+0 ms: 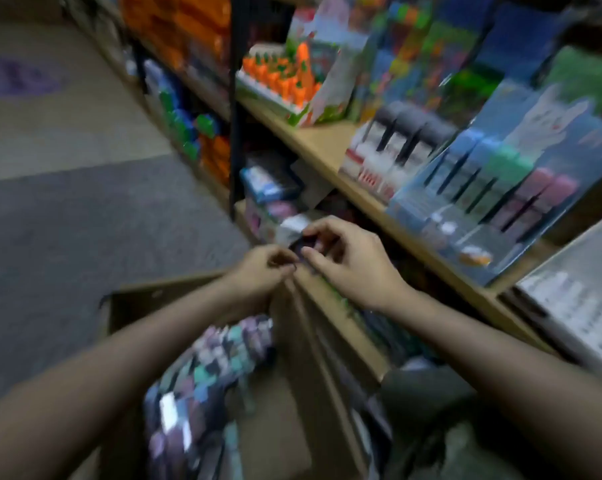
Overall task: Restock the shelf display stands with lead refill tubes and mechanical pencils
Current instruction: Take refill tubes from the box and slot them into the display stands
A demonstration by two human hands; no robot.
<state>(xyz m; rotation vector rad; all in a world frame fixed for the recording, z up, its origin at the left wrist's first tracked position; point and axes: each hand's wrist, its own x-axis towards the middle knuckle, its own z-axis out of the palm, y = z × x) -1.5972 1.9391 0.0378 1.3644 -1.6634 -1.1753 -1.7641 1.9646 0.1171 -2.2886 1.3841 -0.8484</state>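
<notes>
The picture is blurred by motion. My left hand (263,268) and my right hand (344,258) meet over the edge of an open cardboard box (292,393), both pinching a small dark packet with a clear wrapper (297,237). What the packet holds is too blurred to tell. Inside the box lies a bundle of small pastel packs (206,375). On the wooden shelf (320,143) to the right stand tilted display stands: a blue one with blue, green and pink tubes (493,181) and a white one with black-capped tubes (396,150).
A display of orange carrot-shaped items (282,77) stands further left on the same shelf. Lower shelves hold mixed stationery (271,188). Grey and beige carpet floor (84,202) fills the left side. A white printed board (576,289) leans at the right edge.
</notes>
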